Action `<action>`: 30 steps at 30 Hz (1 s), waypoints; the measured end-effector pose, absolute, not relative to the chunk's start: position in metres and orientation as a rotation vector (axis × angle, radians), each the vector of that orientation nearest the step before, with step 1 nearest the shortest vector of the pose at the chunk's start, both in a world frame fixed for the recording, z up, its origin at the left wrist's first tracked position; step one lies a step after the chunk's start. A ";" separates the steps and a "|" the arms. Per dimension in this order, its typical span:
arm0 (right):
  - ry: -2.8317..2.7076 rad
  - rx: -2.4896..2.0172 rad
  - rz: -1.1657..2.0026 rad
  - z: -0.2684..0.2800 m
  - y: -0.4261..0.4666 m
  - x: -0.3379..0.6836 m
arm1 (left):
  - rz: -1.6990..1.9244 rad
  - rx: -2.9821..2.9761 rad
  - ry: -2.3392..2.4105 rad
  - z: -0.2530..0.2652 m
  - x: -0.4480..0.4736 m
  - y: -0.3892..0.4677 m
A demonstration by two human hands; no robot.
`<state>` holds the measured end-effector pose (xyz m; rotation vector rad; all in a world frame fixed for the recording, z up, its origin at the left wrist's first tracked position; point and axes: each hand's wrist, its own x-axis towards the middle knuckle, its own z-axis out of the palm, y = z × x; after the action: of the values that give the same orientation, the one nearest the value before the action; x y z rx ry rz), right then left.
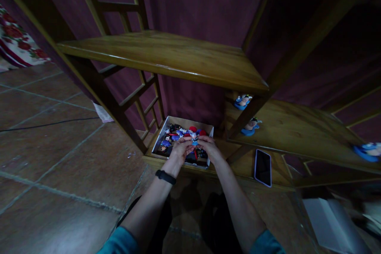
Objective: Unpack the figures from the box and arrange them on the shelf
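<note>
Over a shallow cardboard box point(162, 131) my left hand point(182, 147) and my right hand point(210, 147) meet, their fingers closed from both sides on a small toy figurine point(194, 139) with a light blue base. Its finer details are too small to make out. Inside the box lie several other toy figurines point(166, 143) in purple, black, white and red, jumbled together. My hands and wrists cover part of the box's near side. A dark band is around my left wrist.
The box stands on the low board of a wooden shelf unit point(166, 53). To the right, figurines with blue bases point(250, 127) stand on a middle shelf point(285, 127). A phone point(263, 168) lies on the lower board. A black cable point(59, 122) crosses the tiled floor.
</note>
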<state>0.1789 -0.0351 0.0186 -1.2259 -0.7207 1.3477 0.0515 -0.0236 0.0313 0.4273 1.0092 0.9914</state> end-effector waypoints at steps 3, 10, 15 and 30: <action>-0.717 -1.187 1.368 0.022 -0.036 0.179 | 0.998 0.413 1.009 0.031 0.054 -0.024; -0.664 -1.140 1.393 0.023 -0.036 0.178 | 0.994 0.389 0.997 0.032 0.052 -0.020; -0.655 -1.135 1.380 0.018 -0.035 0.176 | 1.012 0.445 1.028 0.028 0.050 -0.019; -0.586 -0.991 1.423 0.010 -0.050 0.170 | 0.980 0.494 0.976 0.030 0.036 -0.027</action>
<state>0.1695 -0.0501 0.0102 -0.9914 -0.5859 1.4227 0.0362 -0.0271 0.0297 0.4942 0.9755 0.9801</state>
